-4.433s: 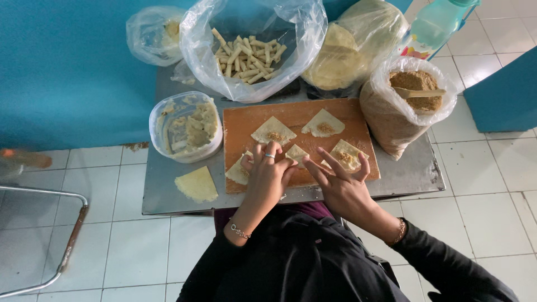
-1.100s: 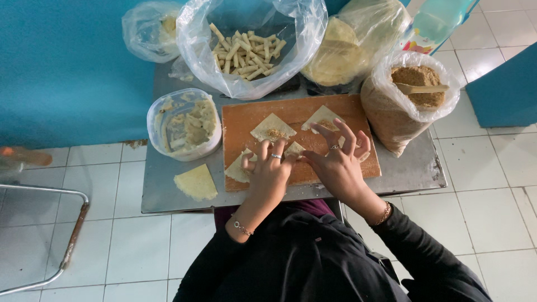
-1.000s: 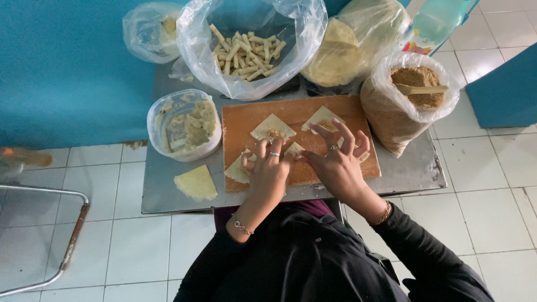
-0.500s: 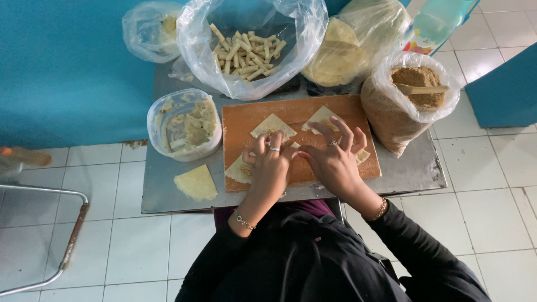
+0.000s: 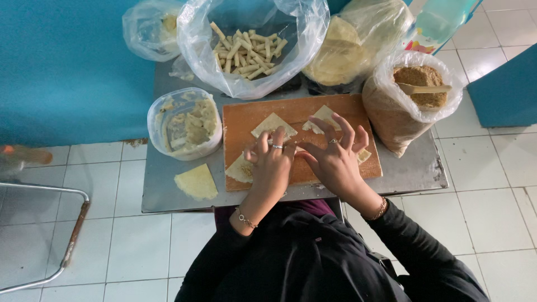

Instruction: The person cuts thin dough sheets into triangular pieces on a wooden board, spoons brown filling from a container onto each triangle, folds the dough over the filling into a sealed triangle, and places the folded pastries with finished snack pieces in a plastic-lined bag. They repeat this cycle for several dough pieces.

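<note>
On the wooden board [image 5: 246, 114] my left hand [image 5: 272, 163] and my right hand [image 5: 336, 157] meet over a small pastry wrapper [image 5: 296, 151]. Both pinch it with their fingertips, and the right hand's other fingers are spread. The hands hide most of that wrapper. Triangular wrappers with a dab of filling lie around them: one [image 5: 272, 124] at the board's middle back, one [image 5: 323, 116] behind my right hand, one [image 5: 239, 170] at the front left. A corner of another [image 5: 364, 155] shows by my right hand.
The board rests on a small metal table [image 5: 168, 179] with a clear tub of filling [image 5: 187, 123] and a loose yellow wrapper [image 5: 196, 182]. Behind stand bags of rolled sticks [image 5: 246, 50], round wrappers [image 5: 341, 53] and brown crumbs [image 5: 417, 95]. A metal chair frame [image 5: 72, 235] is at left.
My right hand has shifted left from the board's right side to meet my left hand at the middle. Both hands now work one wrapper between them.
</note>
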Available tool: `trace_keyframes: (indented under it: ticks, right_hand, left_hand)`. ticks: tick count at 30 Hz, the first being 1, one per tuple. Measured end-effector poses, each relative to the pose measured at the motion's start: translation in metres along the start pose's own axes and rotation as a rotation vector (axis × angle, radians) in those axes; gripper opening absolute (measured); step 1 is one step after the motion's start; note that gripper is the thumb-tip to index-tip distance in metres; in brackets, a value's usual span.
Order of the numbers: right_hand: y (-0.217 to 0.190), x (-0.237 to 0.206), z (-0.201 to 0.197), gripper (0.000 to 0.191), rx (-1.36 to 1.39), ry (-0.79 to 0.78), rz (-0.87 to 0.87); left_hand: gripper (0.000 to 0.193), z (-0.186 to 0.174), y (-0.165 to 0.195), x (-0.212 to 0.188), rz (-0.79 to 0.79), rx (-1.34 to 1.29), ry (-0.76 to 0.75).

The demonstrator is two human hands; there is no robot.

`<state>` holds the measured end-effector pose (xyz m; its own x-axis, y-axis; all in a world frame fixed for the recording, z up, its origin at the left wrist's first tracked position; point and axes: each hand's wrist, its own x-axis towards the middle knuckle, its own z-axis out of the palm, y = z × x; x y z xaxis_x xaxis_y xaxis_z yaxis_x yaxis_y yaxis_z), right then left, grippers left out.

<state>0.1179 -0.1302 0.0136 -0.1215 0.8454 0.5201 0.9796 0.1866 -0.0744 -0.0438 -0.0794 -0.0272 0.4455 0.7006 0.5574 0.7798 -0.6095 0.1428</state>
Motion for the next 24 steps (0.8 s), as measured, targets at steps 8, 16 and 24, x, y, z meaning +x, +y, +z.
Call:
trace_keyframes:
  ticks: [8,16,24]
  right_hand:
    - [0.003,0.007,0.009,0.011,0.028,-0.005,0.004]
    - [-0.001,0.003,0.017,0.022,-0.109,0.006,-0.005]
    - [-0.004,-0.002,0.020,0.028,-0.128,-0.006,-0.008]
  left_hand:
    - [0.015,-0.005,0.003,0.001,-0.066,0.040,0.025]
    - [0.019,-0.004,0.006,0.004,-0.067,0.109,0.009]
    - [0.017,0.004,0.000,0.006,-0.048,0.079,-0.043]
